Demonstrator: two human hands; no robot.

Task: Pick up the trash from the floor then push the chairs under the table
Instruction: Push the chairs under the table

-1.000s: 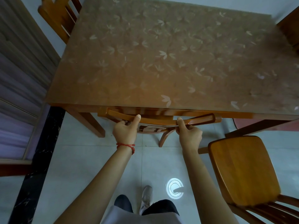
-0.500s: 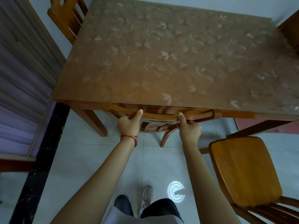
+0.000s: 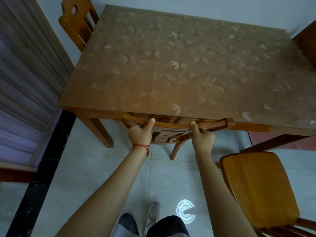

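- Left hand: closed on the top rail of the pushed-in chair, thumb laid up across the rail's near face, fingers curled under it. A red cord bracelet circles the wrist.
- Right hand: closed on the same rail, to the right of the left hand, thumb pointing up against the wood.
- Pushed-in chair: its top rail runs left to right, parallel with the near edge of the table and tucked just beneath it. The backrest faces the person; the seat points away under the tabletop.
- Hidden parts: seat and front legs are covered by the tabletop. Only the rail, part of the back slats and one curved rear leg show.
- Second chair: stands clear of the table at lower right, seat fully exposed; its backrest is cut off by the frame edge.
- Third chair: at the table's far left corner, only the backrest visible.
- Fourth chair: a blurred wooden edge at upper right; form not determinable.
- Floor: pale tiles, with a bright ring-shaped reflection near the person's shoe.
- Change from one second earlier: the rail sits closer under the table edge, and both grips are unchanged.
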